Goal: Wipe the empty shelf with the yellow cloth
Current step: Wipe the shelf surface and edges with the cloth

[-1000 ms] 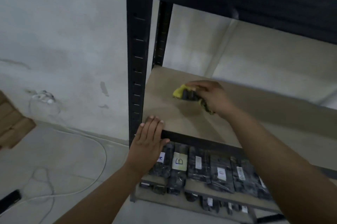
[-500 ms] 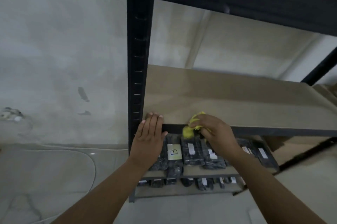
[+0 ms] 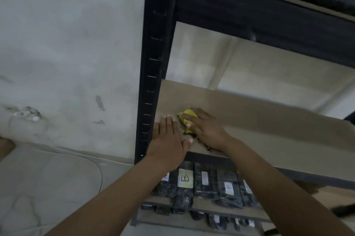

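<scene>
Two bare forearms, no sleeves, left hand (image 3: pixel 169 139) and right hand (image 3: pixel 206 130) ungloved

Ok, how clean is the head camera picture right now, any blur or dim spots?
Head view: soft and motion-blurred, worst on the top rack edge; wide-angle bend in the black metal upright; dim, flat light; the yellow cloth under the right hand reads clearly on the tan empty shelf.
</scene>
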